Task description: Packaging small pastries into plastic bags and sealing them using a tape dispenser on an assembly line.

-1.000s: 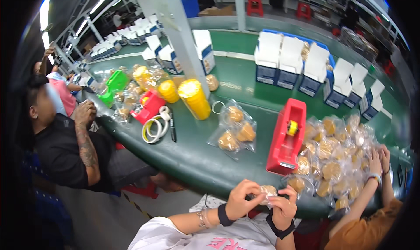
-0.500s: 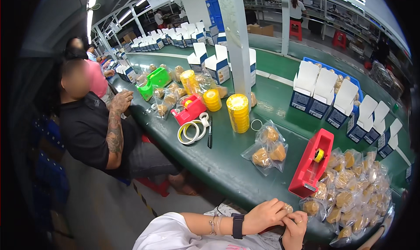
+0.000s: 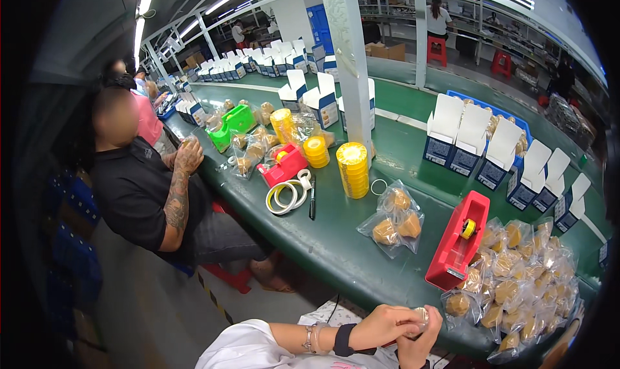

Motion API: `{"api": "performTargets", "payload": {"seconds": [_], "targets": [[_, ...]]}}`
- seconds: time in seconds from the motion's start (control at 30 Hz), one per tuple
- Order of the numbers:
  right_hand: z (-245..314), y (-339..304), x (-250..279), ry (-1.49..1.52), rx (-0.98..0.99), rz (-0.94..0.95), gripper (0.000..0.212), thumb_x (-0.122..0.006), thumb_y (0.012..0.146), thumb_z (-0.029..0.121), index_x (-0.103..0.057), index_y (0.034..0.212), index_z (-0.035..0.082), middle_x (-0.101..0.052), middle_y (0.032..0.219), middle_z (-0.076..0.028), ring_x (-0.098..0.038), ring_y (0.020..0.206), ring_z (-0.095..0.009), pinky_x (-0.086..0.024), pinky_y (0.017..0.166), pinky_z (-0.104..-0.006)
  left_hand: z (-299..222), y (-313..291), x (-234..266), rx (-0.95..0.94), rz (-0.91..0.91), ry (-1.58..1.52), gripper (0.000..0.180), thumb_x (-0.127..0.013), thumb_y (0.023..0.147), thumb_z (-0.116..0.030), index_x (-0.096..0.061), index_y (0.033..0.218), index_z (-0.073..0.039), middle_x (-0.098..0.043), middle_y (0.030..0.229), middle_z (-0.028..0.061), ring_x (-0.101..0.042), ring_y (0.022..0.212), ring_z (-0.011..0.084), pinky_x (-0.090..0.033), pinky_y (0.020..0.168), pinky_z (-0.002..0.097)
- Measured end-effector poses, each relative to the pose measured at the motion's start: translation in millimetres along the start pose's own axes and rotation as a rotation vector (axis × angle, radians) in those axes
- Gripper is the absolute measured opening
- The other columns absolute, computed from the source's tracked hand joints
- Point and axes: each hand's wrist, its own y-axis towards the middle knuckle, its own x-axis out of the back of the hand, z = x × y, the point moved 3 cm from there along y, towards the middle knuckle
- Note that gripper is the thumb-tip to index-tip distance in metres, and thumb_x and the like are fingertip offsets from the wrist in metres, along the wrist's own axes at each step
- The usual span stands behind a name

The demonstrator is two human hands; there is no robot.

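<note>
Seeming to need steadying from both sides, a small plastic-wrapped piece (image 3: 422,315) is pinched between left hand (image 3: 386,324) and right hand (image 3: 418,346) by the green table's (image 3: 323,262) near edge; a red tape dispenser (image 3: 451,260) is placed nearby, presumably for easy reach.

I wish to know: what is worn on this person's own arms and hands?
The left hand and the right hand are ungloved. The left arm has a white fabric sleeve, thin silvery bracelets and a black wristband. The right forearm is out of view.
</note>
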Motion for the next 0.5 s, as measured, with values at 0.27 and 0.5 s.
{"api": "performTargets", "payload": {"seconds": [0.27,0.5], "targets": [[-2,-10,5,0.080,0.134,-0.028,0.060,-0.078,0.066,0.026,-0.051,0.113,-0.001,-0.054,0.111,-0.019,-0.050,0.105,-0.039,-0.038,0.094,-0.0477,-12,2,16,-0.043,0.092,0.284,0.017,-0.065,0.078,-0.006,-0.056,0.091,0.000,-0.058,0.092,0.0088,-0.061,0.078,0.0181,-0.048,0.070,0.0265],[9,-9,9,0.242,0.199,0.021,0.053,-0.080,0.062,0.021,-0.057,0.105,0.001,-0.056,0.109,-0.018,-0.053,0.102,-0.037,-0.041,0.091,-0.0470,15,6,12,0.430,0.480,-0.491,0.042,-0.066,0.077,-0.001,-0.039,0.109,-0.001,-0.057,0.097,0.0081,-0.057,0.086,0.0123,-0.049,0.076,0.0254]]}}
